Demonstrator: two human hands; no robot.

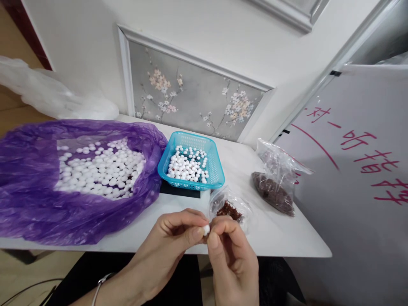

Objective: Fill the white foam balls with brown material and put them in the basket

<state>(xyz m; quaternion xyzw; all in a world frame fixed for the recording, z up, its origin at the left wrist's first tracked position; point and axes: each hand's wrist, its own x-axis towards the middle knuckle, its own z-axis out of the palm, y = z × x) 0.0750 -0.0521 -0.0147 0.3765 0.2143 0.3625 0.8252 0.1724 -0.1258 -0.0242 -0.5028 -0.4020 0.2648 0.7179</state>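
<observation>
Between the thumb and forefinger of my left hand [174, 242] is a small white ball [206, 230]. My right hand [234, 255] is closed in a pinch right beside it, and what it holds is hidden by the fingertips. A bit of reddish brown shows just under the ball. Just beyond my hands lies an open clear bag [247, 208] with small reddish-brown pieces [228, 210] in it. A blue plastic basket [216, 172] with many white balls [185, 165] stands behind, on the white table [178, 208].
At the left a purple plastic bag [28, 182] lies spread open, full of white balls [98, 170]. A clear zip bag of dark brown material [272, 193] sits at the right. Behind are a framed floral panel [194, 89] and a whiteboard [344, 221] with red writing.
</observation>
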